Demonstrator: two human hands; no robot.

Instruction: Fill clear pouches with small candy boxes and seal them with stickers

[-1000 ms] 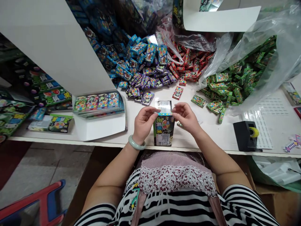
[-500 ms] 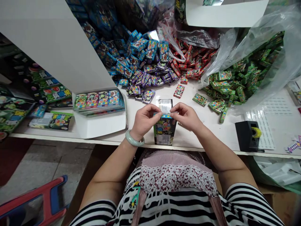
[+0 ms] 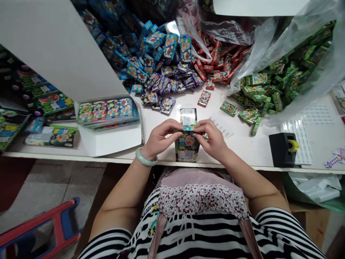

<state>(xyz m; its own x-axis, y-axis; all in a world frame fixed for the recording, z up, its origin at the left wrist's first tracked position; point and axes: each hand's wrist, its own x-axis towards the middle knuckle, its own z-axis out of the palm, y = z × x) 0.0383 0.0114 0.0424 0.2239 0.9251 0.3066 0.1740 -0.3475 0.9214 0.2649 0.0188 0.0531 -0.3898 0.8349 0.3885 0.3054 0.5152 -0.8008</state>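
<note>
A black printed box [image 3: 188, 145] with a green side stands near the table's front edge, its light flap [image 3: 188, 116] raised at the back. Across its top, between my fingertips, runs a blue strip [image 3: 188, 128], perhaps the edge of a small candy box; I cannot tell. My left hand [image 3: 165, 138], with a pale bangle on its wrist, pinches at the left end of the box top. Thumb and fingers of my right hand [image 3: 211, 138] are closed at the right end. A red candy box [image 3: 204, 98] and a green candy box [image 3: 229, 108] lie behind.
Heaps of blue [image 3: 153, 43], purple [image 3: 172, 81], red [image 3: 226, 64] and green boxes [image 3: 280, 82] cover the back, the green ones in clear plastic. To the left, a white carton [image 3: 115, 142] holds rows of boxes. A tape dispenser [image 3: 283, 149] stands at right.
Both hands stay at the top of the black box, with small finger shifts. The blue strip between them shows more clearly. The whole view has shifted slightly.
</note>
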